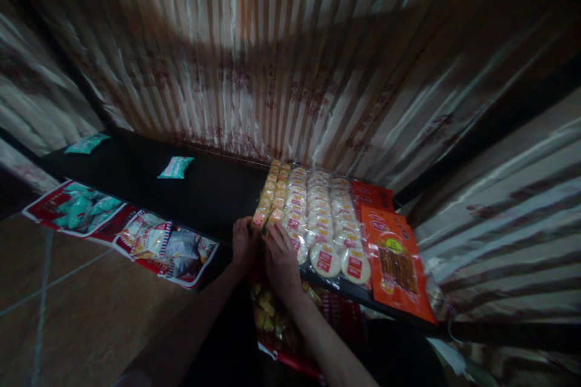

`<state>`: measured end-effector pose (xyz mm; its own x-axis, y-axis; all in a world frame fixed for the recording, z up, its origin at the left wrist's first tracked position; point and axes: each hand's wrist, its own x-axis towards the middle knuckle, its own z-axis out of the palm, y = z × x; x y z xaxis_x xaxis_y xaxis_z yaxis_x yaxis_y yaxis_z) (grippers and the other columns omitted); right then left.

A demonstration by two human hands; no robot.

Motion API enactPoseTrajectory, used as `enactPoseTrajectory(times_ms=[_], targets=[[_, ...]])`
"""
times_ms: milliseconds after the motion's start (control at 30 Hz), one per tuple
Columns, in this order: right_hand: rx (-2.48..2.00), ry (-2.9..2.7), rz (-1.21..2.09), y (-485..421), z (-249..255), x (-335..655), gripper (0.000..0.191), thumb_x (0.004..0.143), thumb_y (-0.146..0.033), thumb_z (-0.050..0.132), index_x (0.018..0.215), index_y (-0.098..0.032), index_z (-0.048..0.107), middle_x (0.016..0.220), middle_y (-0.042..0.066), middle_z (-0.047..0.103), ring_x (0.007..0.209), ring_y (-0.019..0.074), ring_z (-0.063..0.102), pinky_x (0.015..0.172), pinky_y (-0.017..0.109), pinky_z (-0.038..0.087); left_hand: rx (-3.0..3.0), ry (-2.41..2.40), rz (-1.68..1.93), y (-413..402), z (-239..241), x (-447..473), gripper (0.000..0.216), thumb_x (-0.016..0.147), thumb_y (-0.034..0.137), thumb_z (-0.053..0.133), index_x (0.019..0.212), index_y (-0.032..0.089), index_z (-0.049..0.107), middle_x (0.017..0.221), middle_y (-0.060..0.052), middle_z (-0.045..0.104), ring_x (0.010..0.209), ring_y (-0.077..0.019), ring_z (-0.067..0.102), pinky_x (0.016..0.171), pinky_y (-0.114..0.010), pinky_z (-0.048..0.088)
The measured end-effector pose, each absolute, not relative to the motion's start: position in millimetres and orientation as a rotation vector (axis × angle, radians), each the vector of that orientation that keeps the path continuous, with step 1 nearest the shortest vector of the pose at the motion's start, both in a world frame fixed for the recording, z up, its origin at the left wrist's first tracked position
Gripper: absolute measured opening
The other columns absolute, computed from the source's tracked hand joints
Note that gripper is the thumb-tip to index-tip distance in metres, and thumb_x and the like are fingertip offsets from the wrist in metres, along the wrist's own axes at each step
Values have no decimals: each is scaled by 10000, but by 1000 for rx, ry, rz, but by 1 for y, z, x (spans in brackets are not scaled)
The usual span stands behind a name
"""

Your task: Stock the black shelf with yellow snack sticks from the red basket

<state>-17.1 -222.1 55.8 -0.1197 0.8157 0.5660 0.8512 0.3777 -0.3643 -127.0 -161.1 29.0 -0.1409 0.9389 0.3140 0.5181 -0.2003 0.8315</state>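
Observation:
Two rows of small yellow snack packets (269, 193) run back along the black shelf (218, 193). At the front end of the left row, my left hand (244, 246) has its fingers closed on a yellow packet. Close beside it, my right hand (282, 257) curls its fingers around the front of the second yellow row; its grip is partly hidden by the hand itself. Just right of my right hand lie several rows of round white rice crackers (325, 259) in clear wrappers. Below my wrists is a red-edged container (272, 320) with more yellow packets.
Orange snack bags (394, 260) lie at the shelf's right end. Two teal packets, one nearer (176, 167) and one farther left (87, 144), rest on the shelf. A red-and-white box (122, 236) of mixed packets stands lower left on the tiled floor (91, 308). Pleated curtain (254, 72) backs the shelf.

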Motion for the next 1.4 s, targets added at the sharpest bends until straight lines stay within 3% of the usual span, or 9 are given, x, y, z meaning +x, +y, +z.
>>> enactPoseTrajectory(times_ms=[233, 367, 567, 700, 933, 1167, 1400], targets=[[-1483, -1945, -50, -222, 54, -15, 314, 869, -87, 392, 1036, -125, 655, 1256, 142, 571, 1319, 235, 354, 1022, 433, 424, 1730, 1612, 1290, -162, 29, -131, 181, 830, 267, 510, 970, 163, 557, 934, -73, 597, 929, -212, 548, 853, -410, 462], [-1536, -1925, -43, -223, 54, -13, 334, 880, -116, 390, 1143, -114, 597, 1326, 162, 508, 1321, 235, 356, 1034, 444, 409, 1733, 1655, 1331, -160, 29, -134, 243, 865, 309, 442, 987, 137, 562, 964, -113, 604, 952, -232, 548, 884, -442, 455], [-1596, -1868, -20, -221, 48, -12, 365, 890, -173, 408, 1233, -130, 528, 1405, 176, 416, 1339, 254, 328, 1044, 495, 385, 1755, 1509, 1494, -145, 26, -129, 362, 927, 308, 280, 1183, 159, 488, 1288, -142, 501, 1256, -207, 419, 1063, -447, 332], [-1596, -1841, 11, -219, 43, -10, 361, 879, -156, 420, 1217, -129, 543, 1408, 185, 406, 1337, 257, 331, 1037, 487, 397, 1838, 1368, 1402, -134, 15, -118, 403, 930, 345, 260, 1229, 169, 464, 1353, -135, 466, 1352, -209, 310, 1107, -464, 290], [-1593, -1761, 21, -213, 35, -7, 355, 880, -155, 416, 1205, -171, 557, 1465, 160, 311, 1344, 273, 315, 1008, 489, 420, 1884, 1320, 1361, -136, 3, -108, 426, 922, 381, 270, 1223, 159, 475, 1305, -139, 523, 1325, -225, 362, 1093, -492, 321], [-1754, -1819, -111, -216, 51, -15, 349, 880, -202, 446, 1216, -162, 533, 1369, 193, 435, 1237, 298, 436, 943, 489, 430, 1725, 1383, 1326, -140, 14, -108, 468, 934, 367, 241, 1295, 135, 428, 1381, -147, 451, 1317, -214, 375, 1114, -447, 304], [-1810, -1835, -86, -211, 63, -27, 449, 813, -116, 469, 1256, -184, 494, 1395, 188, 399, 1153, 306, 474, 894, 458, 429, 1768, 1373, 1321, -141, 7, -110, 485, 930, 419, 235, 1278, 151, 442, 1361, -137, 477, 1311, -215, 387, 1113, -460, 305]])
